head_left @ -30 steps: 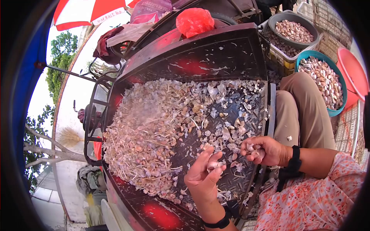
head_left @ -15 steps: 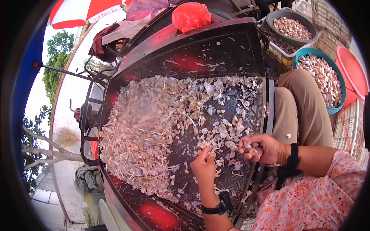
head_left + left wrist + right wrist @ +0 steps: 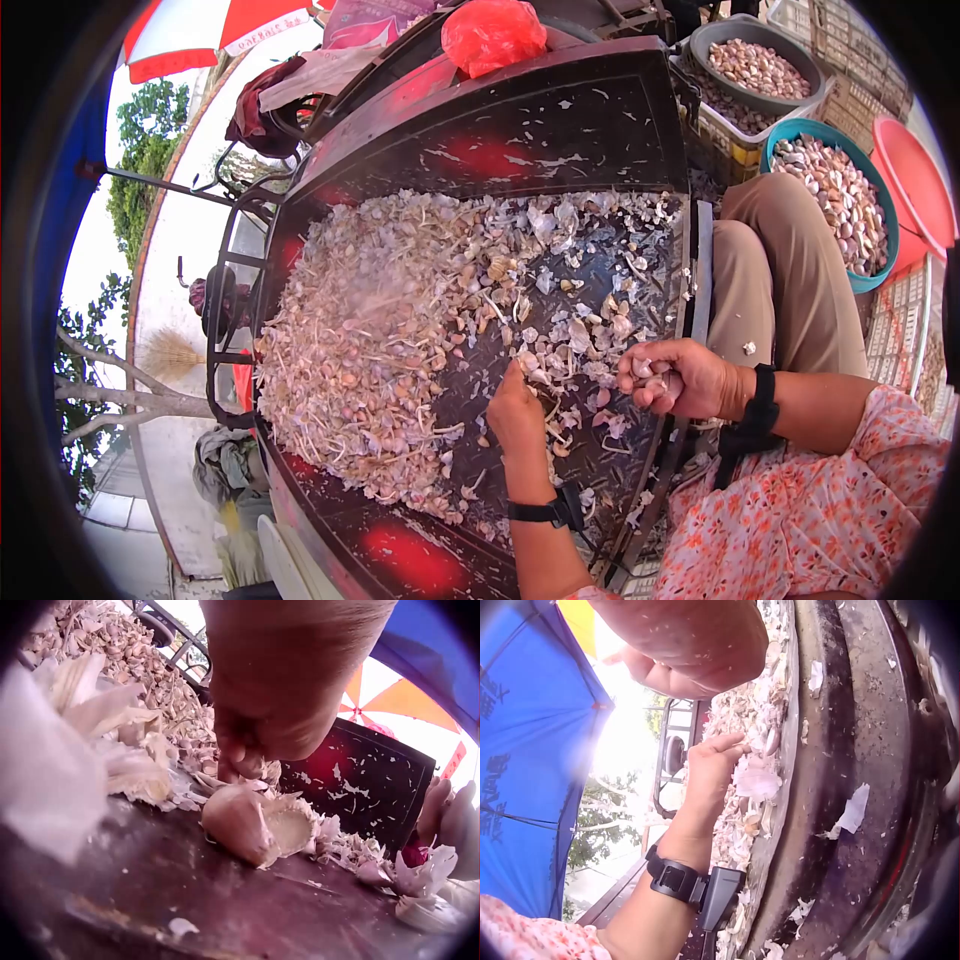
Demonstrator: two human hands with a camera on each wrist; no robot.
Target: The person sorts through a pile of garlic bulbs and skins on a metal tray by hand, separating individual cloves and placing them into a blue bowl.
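We see a heap [image 3: 360,330] of garlic covering the left part of the cart bed [image 3: 470,402]: plump pinkish cloves, stiff dry stalks and crisp, papery husks tangled together. Toward the right the layer thins, and dark metal with a raised tread pattern shows between the scraps. A dark, smooth side panel [image 3: 590,130], scuffed and flecked with white, stands along the far side.

Our right hand [image 3: 690,378] is above the right edge of the bed, its fingers curled round several smooth, rounded cloves [image 3: 655,380], which lie against the fingers. Our left hand [image 3: 518,420], to the left of it, reaches down into the loose garlic. Its finger and thumb stand narrow, their tips among the pieces; we cannot tell whether they pinch one. In the left wrist view, a fat, glossy clove [image 3: 232,823] with a pale, flat end lies on the metal just beside those fingertips, and a thin, curled husk [image 3: 427,871] lies to the right.

At the far right, more cloves fill a round grey basin [image 3: 702,50] and a teal tub [image 3: 868,284]. A crinkled red plastic bag [image 3: 494,40] sits beyond the panel.
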